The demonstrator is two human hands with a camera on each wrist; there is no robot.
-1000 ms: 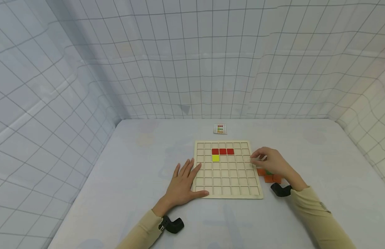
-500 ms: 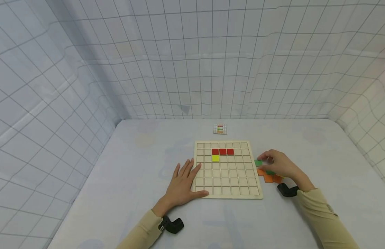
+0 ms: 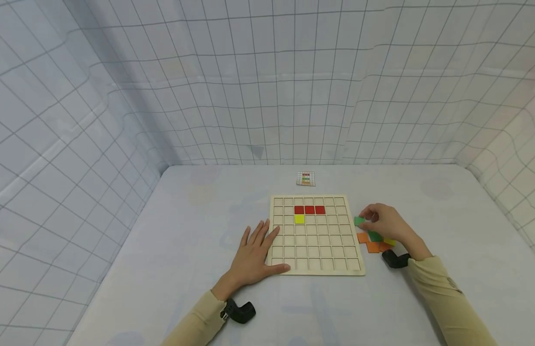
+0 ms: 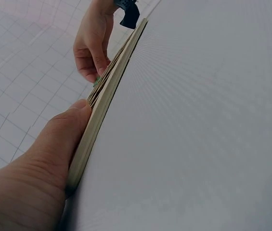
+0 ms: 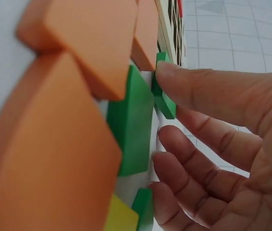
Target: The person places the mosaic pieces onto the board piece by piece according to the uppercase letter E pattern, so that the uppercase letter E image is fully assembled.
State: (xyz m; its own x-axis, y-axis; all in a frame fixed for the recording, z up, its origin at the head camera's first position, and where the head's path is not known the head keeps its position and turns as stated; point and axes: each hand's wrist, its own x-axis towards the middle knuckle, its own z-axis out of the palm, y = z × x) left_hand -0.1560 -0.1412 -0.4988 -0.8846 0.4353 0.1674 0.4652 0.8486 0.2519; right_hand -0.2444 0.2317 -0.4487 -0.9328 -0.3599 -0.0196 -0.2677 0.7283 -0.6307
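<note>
My left hand [image 3: 251, 262] lies with spread fingers over the left edge of a pale wooden grid board [image 3: 308, 265], its thumb along the near edge. In the left wrist view, that thumb [image 4: 61, 127] rests on the board's rim. Just past the board's right side, my right hand [image 3: 388, 223] pinches a small green square tile [image 3: 358, 221]. Seen from the right wrist, the thumb [image 5: 174, 82] presses the face of this tile [image 5: 163, 98], and the other fingers curl beside it. Three red tiles [image 3: 309, 210] sit in a row on the board, with a yellow tile [image 3: 299, 219] below the leftmost.
Below my right hand lies a loose pile of orange tiles [image 3: 373, 247], green tiles [image 3: 375, 236] and a yellow tile [image 3: 390, 242]. A small printed pattern card [image 3: 305, 179] lies beyond the board. Grid-lined white curtain walls [image 3: 267, 96] surround the table.
My right hand has drawn back from the board's right edge, then shifted slightly away from me. The green tile, hidden at first, now shows beside the board. The left hand stays put.
</note>
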